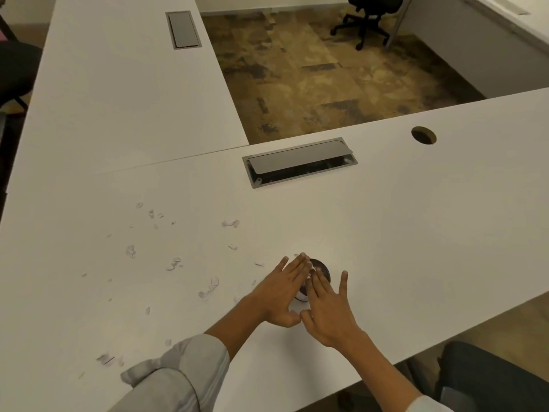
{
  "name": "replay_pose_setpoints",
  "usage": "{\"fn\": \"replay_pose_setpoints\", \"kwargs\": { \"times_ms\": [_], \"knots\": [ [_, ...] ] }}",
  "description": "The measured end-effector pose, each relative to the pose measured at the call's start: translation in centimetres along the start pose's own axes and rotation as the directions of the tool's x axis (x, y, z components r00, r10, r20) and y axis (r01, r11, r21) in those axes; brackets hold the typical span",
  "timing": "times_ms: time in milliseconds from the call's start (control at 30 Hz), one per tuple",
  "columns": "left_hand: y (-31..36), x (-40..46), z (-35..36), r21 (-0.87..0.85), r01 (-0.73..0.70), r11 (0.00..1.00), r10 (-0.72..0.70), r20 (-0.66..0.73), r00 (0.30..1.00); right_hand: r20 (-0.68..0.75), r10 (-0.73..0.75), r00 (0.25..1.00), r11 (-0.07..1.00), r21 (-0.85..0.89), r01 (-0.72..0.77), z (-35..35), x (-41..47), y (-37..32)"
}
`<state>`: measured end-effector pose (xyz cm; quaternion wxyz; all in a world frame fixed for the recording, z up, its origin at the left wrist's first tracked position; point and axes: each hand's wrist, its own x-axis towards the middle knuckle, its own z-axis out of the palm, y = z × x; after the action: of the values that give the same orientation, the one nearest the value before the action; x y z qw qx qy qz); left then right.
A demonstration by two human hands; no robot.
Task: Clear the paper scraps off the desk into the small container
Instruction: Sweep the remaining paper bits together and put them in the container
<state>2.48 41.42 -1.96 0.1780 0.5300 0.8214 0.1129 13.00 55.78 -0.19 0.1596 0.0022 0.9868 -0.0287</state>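
Observation:
A small round container (322, 267) with a dark rim stands on the white desk (416, 221) near the front edge, mostly hidden by my hands. My left hand (282, 292) and my right hand (326, 304) hover flat over it, fingers spread and fingertips meeting above its mouth; neither visibly holds anything. Several white paper scraps (209, 289) lie scattered on the desk to the left, with more scraps (175, 263) further left and a piece (230, 223) behind.
A grey cable hatch (300, 160) sits in the desk behind the container, a round cable hole (423, 135) at right. A second desk wing (118, 84) runs away on the left. A dark chair (490, 379) is at lower right.

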Motion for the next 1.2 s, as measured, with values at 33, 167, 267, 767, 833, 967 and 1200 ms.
{"fn": "replay_pose_setpoints", "kwargs": {
  "times_ms": [33,167,267,767,833,967,1200],
  "knots": [
    [-0.2,0.1,0.0,0.041,-0.012,0.999,0.012,0.007,1.000,0.029,0.003,1.000,1.000,-0.029,-0.002,-0.2,0.3,0.0],
    [-0.4,0.0,0.0,0.093,0.001,0.996,-0.005,0.041,0.999,0.117,-0.004,0.993,0.997,-0.071,0.012,-1.6,1.6,0.0],
    [0.2,-0.2,0.0,0.041,0.029,0.999,-0.032,0.059,0.998,0.143,-0.026,0.989,1.000,-0.013,0.028,-3.0,2.1,0.0],
    [2.9,-1.3,-1.0,0.215,-0.028,0.976,0.011,0.082,0.997,-0.323,0.385,0.865,0.745,0.662,-0.085,-4.0,-1.2,2.1],
    [3.0,-1.0,-0.9,0.247,-0.001,0.969,-0.022,0.093,0.995,-0.288,0.375,0.881,0.746,0.658,-0.102,-4.2,-0.9,1.9],
    [3.5,0.0,-0.7,0.315,0.067,0.947,-0.117,0.144,0.983,-0.285,0.379,0.881,0.724,0.684,-0.090,-4.6,-1.0,1.6],
    [4.0,-0.3,-3.5,0.112,0.059,0.992,-0.071,0.108,0.992,-0.314,0.452,0.835,0.651,0.756,-0.068,-3.9,-2.3,2.2]
  ]
}}
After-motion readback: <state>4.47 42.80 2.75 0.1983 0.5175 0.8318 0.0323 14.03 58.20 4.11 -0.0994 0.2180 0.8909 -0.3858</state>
